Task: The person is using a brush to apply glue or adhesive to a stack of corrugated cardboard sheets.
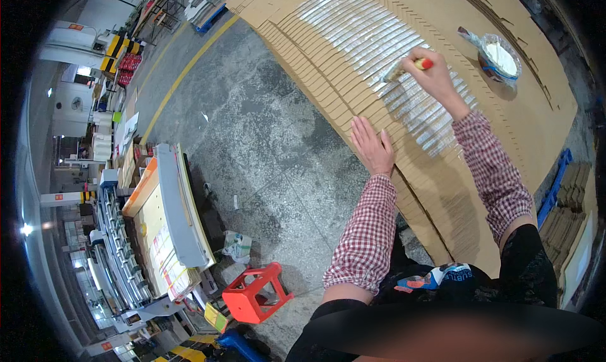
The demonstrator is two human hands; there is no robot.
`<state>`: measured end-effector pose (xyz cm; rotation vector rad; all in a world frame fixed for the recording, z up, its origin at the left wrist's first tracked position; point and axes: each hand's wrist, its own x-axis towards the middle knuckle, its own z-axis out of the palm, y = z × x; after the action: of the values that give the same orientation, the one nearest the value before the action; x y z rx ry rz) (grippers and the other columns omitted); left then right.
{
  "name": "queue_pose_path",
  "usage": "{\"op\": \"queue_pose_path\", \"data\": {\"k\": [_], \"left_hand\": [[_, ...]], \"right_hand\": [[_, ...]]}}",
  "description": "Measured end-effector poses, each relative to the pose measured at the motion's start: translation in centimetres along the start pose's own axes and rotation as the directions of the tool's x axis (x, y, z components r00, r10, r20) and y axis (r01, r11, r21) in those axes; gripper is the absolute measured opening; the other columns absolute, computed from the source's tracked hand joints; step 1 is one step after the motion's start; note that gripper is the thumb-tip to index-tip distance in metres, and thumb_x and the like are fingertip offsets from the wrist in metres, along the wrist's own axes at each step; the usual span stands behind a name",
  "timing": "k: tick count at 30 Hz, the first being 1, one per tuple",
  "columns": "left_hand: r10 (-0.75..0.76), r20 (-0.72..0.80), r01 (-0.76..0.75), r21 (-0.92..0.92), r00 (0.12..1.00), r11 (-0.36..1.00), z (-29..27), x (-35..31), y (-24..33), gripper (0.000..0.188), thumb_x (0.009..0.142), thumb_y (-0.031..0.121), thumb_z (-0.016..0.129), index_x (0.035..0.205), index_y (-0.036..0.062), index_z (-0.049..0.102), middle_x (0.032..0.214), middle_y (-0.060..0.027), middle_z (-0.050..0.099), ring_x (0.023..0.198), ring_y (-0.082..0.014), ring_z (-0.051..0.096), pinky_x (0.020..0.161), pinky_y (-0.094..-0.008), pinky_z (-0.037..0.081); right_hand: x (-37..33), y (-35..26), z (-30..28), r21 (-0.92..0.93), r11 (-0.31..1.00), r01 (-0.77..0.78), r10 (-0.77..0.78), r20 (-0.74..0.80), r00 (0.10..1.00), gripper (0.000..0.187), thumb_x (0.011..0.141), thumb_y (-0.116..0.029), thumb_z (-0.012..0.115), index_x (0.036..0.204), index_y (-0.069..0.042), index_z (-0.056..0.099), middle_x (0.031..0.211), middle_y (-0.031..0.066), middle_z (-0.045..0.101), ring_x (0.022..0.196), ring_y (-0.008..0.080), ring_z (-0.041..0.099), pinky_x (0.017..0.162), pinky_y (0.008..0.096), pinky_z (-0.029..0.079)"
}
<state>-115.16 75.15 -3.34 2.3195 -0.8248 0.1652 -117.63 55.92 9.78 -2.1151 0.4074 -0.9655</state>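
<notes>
Layered cardboard sheets (435,201) lie fanned out in front of me, their edges stepped in rows. A band of wet, whitish glue (353,30) runs across the stepped strips. My right hand (435,78) is closed round a paintbrush (401,70) with a red-tipped handle, its bristles down on the glued strips. Flat on the near-left edge of the cardboard rests my left hand (372,146), fingers stretched out. Beyond my right hand, a plastic-lined tub of white glue (500,58) stands on the cardboard.
A red plastic stool (257,292) and a plastic bag (237,246) are on the concrete floor to the left. Behind them stands a long machine with rollers (123,248). More stacked cardboard (562,213) is at the right, beside a blue pallet or cart part (554,188).
</notes>
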Motion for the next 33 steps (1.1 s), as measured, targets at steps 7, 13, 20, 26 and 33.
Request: {"op": "queue_pose_path", "data": {"k": [7, 13, 20, 26, 33], "left_hand": [[-0.028, -0.021, 0.027, -0.061, 0.999, 0.998, -0.3, 0.1, 0.3, 0.061, 0.091, 0.028, 0.040, 0.138, -0.0050, 0.020, 0.146, -0.0220, 0.018, 0.136, -0.0337, 0.014, 0.110, -0.0437, 0.010], [-0.020, 0.036, 0.022, -0.038, 0.999, 0.999, -0.6, 0.3, 0.2, 0.060, 0.091, 0.027, 0.039, 0.139, -0.0048, 0.020, 0.145, -0.0221, 0.019, 0.136, -0.0334, 0.015, 0.110, -0.0438, 0.010], [-0.034, 0.091, 0.037, -0.032, 0.995, 0.999, -0.6, 0.4, 0.2, 0.060, 0.091, 0.026, 0.039, 0.139, -0.0042, 0.020, 0.145, -0.0219, 0.018, 0.136, -0.0332, 0.015, 0.110, -0.0437, 0.010], [-0.051, 0.133, 0.054, -0.015, 0.990, 0.998, -0.5, 0.5, 0.1, 0.060, 0.091, 0.027, 0.038, 0.139, -0.0038, 0.019, 0.146, -0.0213, 0.018, 0.136, -0.0327, 0.014, 0.110, -0.0437, 0.011], [0.023, 0.089, -0.022, -0.011, 0.996, 1.000, 0.1, 0.6, 0.3, 0.060, 0.091, 0.028, 0.037, 0.139, -0.0043, 0.021, 0.146, -0.0217, 0.018, 0.136, -0.0332, 0.016, 0.110, -0.0443, 0.011]], "right_hand": [[0.4, -0.3, 0.9, -0.144, 0.988, -0.056, 0.081, 0.168, 0.983, 0.026, 0.075, -0.018, 0.061, 0.063, 0.001, 0.049, 0.052, 0.0084, 0.043, 0.048, 0.0158, 0.040, 0.049, 0.0302, 0.036], [2.0, -0.8, 2.2, -0.024, 0.998, -0.057, 0.058, 0.019, 0.998, 0.023, 0.073, -0.018, 0.060, 0.064, 0.001, 0.052, 0.049, 0.0074, 0.040, 0.046, 0.0159, 0.037, 0.048, 0.0302, 0.034], [2.1, -1.5, 1.2, -0.464, 0.856, -0.228, 0.382, 0.272, 0.883, 0.024, 0.074, -0.019, 0.059, 0.060, 0.000, 0.050, 0.051, 0.0089, 0.044, 0.047, 0.0174, 0.040, 0.049, 0.0312, 0.035], [7.1, 0.4, 5.2, -0.038, 0.998, -0.052, 0.054, 0.051, 0.997, 0.020, 0.079, -0.018, 0.061, 0.069, -0.001, 0.056, 0.058, 0.0001, 0.049, 0.057, 0.0072, 0.044, 0.054, 0.0258, 0.037], [5.9, 5.4, 5.1, -0.108, 0.990, -0.091, 0.105, 0.136, 0.985, 0.022, 0.069, -0.021, 0.065, 0.066, -0.002, 0.055, 0.053, 0.0097, 0.048, 0.052, 0.0213, 0.050, 0.053, 0.0342, 0.041]]}}
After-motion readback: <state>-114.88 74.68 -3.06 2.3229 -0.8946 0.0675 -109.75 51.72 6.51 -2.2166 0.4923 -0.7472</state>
